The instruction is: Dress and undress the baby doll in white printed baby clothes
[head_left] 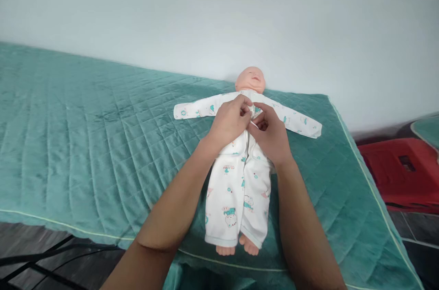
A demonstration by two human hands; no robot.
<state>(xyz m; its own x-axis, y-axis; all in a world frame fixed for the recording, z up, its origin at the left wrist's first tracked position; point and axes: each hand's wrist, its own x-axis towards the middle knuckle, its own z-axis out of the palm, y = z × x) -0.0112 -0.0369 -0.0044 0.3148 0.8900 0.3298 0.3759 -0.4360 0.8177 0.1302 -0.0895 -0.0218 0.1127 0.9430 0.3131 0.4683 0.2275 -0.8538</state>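
Note:
A baby doll (249, 80) lies on its back, head toward the wall and bare feet toward me. It wears a white baby top (202, 106) with small green and pink prints, sleeves spread to both sides, and matching baby pants (226, 194). Over the doll's chest, my left hand (233, 118) pinches the front of the top with thumb and forefinger. Close beside it, my right hand (269, 127) pinches the other edge of the same front. Their fingertips nearly meet, and a fastening between them cannot be made out.
A green quilted cover (85, 143) lies under the doll, its right edge dropping off beyond the right sleeve. Behind stands a pale wall (171, 15). A red plastic stool (401, 171) is at the right, and black metal bars (41, 255) show low at the left.

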